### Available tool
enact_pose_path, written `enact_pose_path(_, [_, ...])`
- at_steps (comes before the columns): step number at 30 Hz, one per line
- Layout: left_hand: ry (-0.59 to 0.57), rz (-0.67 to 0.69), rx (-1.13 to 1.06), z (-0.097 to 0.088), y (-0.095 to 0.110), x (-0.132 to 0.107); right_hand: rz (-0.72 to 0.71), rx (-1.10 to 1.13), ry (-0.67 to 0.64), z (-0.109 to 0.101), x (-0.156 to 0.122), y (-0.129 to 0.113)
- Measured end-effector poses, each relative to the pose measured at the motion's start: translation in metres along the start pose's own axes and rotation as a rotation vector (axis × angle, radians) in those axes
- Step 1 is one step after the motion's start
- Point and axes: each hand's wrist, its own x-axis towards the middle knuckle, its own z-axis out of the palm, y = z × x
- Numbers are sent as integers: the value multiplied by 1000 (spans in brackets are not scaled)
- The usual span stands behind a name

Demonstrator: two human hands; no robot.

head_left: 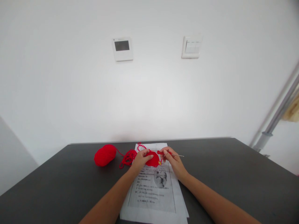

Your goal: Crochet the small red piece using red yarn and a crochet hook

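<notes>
My left hand is closed on a round red crocheted piece, pinching its left edge over a printed paper sheet. A small yellow marker sits at the piece's right edge. My right hand is closed around a crochet hook with a red handle; its thin metal tip points right. Loose red yarn trails left from the piece to a red yarn ball lying on the dark grey table.
The printed sheets lie on the table between my forearms, with text and a grey picture. A white wall stands behind the table with a small panel and a light switch. A grey metal pole leans at the right.
</notes>
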Motion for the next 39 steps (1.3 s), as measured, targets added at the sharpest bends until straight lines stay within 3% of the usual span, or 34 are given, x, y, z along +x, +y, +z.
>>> enact_pose_path(12, [-219, -47, -9, 7, 11, -7, -12, -127, -42, -3, 0, 5])
enact_pose_path(18, [-247, -69, -33, 7, 9, -7, -164, -231, -141, -4, -1, 2])
enact_pose_path(22, [-276, -76, -38, 8, 6, -5, -158, -226, -157, -2, -2, 4])
enact_pose_path(31, [-215, -48, -12, 9, 2, -4, -77, -170, -53, -2, 0, 2])
enact_pose_path(39, [-19, 20, -7, 8, 11, -5, 49, -38, 32, -5, 4, 5])
